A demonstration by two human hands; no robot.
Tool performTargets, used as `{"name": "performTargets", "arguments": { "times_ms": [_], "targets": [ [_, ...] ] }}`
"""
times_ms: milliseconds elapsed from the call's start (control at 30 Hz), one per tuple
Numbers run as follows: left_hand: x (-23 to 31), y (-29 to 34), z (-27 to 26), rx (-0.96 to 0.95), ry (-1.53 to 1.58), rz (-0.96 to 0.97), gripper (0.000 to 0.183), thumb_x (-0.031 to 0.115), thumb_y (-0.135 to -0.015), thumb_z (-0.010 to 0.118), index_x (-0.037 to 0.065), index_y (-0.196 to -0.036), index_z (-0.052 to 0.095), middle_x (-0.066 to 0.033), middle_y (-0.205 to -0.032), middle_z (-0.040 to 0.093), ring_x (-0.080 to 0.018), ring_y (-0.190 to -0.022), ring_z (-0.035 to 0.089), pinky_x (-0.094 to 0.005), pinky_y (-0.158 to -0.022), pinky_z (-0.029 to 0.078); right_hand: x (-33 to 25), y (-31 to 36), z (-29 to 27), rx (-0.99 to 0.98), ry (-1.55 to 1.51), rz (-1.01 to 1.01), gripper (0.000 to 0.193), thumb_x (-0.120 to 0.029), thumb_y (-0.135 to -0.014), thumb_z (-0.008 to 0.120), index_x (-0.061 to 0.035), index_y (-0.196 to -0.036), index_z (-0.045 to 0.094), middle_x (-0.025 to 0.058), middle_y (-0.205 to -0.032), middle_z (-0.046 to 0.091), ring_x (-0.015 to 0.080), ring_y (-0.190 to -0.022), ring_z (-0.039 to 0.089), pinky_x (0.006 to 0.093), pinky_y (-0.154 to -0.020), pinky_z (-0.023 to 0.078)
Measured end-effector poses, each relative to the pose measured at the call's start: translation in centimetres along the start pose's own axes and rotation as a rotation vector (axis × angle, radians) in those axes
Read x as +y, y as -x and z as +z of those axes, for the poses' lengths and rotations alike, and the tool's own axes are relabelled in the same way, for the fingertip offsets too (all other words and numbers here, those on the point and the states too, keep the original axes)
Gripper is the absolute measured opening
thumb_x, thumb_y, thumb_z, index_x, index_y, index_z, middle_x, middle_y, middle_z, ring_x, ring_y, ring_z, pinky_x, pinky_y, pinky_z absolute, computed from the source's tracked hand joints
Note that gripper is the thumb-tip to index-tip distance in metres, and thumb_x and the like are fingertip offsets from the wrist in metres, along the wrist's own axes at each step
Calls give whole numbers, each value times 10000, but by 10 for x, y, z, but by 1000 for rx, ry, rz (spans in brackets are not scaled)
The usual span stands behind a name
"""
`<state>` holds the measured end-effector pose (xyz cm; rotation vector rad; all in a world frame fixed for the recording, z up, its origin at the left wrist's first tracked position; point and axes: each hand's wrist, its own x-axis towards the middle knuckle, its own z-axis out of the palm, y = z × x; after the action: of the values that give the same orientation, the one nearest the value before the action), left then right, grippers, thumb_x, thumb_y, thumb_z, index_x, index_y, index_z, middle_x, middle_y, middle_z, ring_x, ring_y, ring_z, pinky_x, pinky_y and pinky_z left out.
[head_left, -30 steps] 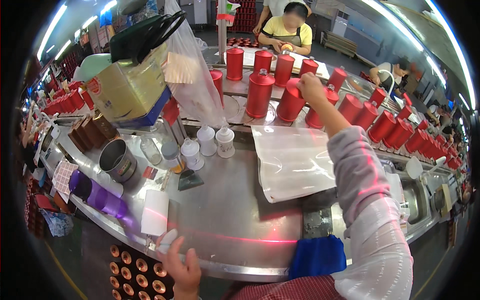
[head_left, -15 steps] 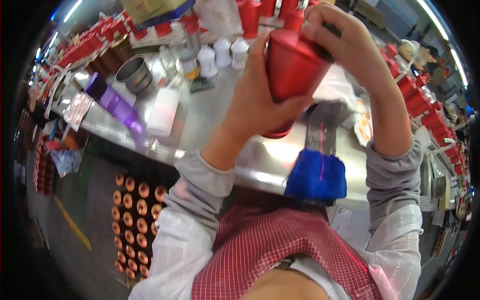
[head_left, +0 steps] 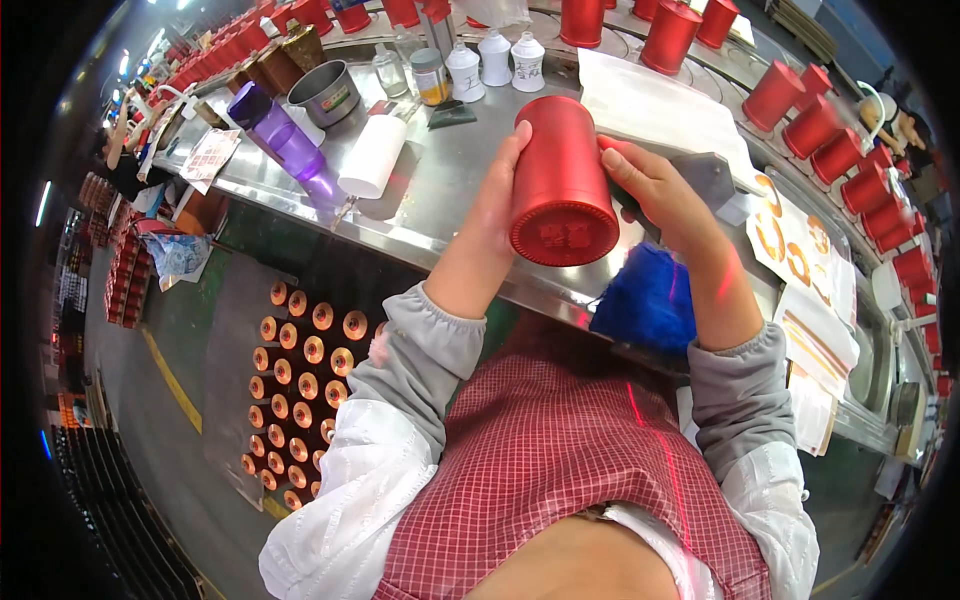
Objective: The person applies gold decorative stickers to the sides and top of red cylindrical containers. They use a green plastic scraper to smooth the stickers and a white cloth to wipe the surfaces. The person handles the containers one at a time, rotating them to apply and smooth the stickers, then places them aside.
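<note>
A shiny red cylindrical canister point(head_left: 562, 165) is held up over the metal bench, tilted with its beaded-rim end toward me. My left hand point(head_left: 492, 200) is closed round its left side, the fingers mostly hidden behind it. On the opposite side my right hand point(head_left: 662, 195) grips it, thumb and fingertips against the upper right wall. Just below my right hand, a blue fuzzy cloth point(head_left: 650, 300) covers a block at the bench's front edge. A dark grey angular block point(head_left: 705, 180) stands behind that hand.
On the metal bench point(head_left: 430, 205) stand a purple bottle point(head_left: 280, 130), a white roll point(head_left: 373, 157), a grey pot point(head_left: 325, 92) and several white bottles point(head_left: 495, 58). Paper sheets with orange shapes point(head_left: 800, 240) lie right. Red canisters point(head_left: 670, 38) line the back; copper-topped pieces point(head_left: 305, 385) stand lower left.
The canister has come lower and tipped, so its beaded-rim end now faces me. My right hand has moved from its top down to its right side. The view has shifted.
</note>
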<state>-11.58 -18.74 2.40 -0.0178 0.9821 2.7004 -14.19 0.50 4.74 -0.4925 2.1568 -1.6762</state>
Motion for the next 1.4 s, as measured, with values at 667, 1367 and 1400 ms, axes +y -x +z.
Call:
{"name": "performTargets", "arguments": {
  "times_ms": [667,1367,1400],
  "targets": [
    [-32,21,-65,-270,-920,428,821,432,-799,712,-2,-1383,330,-143,-1338,421,-251,-1236,455,-394,-1029,375,17,61,-36,-49,564,-440,637,-40,-806,651,-53,-1395,408,240,-1316,480,390,-1210,474,420,-1008,420],
    [-26,-111,-33,39,-416,-354,288,240,-907,599,48,-1120,576,-49,-993,644,-113,-804,601,-241,-681,470,8,-54,-90,-143,1234,-334,84,-66,-754,614,-75,-817,668,94,-1125,588,275,-1135,516,411,-774,484],
    [-24,-113,-32,43,-396,-370,292,223,-911,595,39,-1135,565,-59,-1014,644,-117,-829,601,-247,-705,475,8,-58,-90,-169,1203,-324,85,-51,-747,615,-68,-815,664,107,-1138,591,287,-1140,518,406,-783,485]
  ]
}}
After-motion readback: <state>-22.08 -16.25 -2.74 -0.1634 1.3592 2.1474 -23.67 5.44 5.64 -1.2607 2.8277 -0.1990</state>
